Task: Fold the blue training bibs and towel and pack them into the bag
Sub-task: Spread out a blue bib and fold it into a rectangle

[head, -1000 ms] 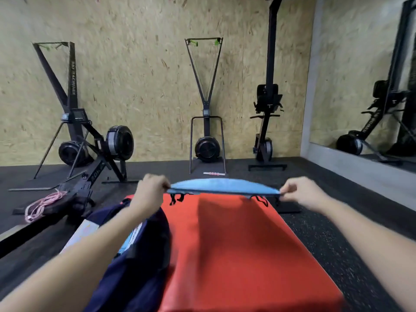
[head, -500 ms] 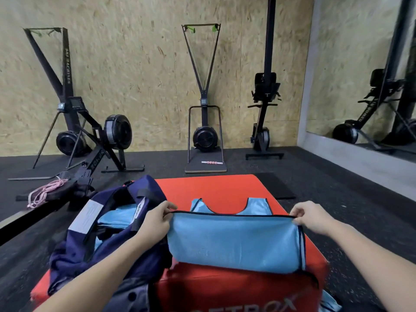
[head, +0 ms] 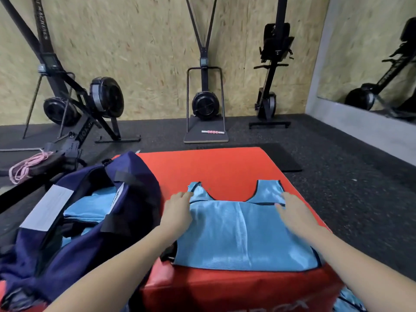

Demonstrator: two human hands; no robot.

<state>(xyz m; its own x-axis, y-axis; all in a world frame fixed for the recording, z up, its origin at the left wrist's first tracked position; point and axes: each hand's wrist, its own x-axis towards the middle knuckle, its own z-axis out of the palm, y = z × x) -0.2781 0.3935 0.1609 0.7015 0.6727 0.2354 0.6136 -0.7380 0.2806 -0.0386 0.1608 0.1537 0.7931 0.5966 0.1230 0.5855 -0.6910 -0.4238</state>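
A blue bib (head: 243, 235) lay folded on a red box (head: 225, 170). Both hands, left (head: 179, 208) and right (head: 295, 212), pressed flat on it, fingers straight. A navy bag (head: 94, 221) sat just left.

1. Left hand (head: 179, 207): palm down, fingers straight and together, forearm reaching forward from the lower left.
2. Right hand (head: 292, 210): palm down, fingers extended flat, forearm reaching from the lower right.

Blue cloth (head: 347, 300) at lower right is cut by the frame edge; bag (head: 94, 221) contents are partly hidden; red box (head: 225, 167) lettering is cropped, unreadable.
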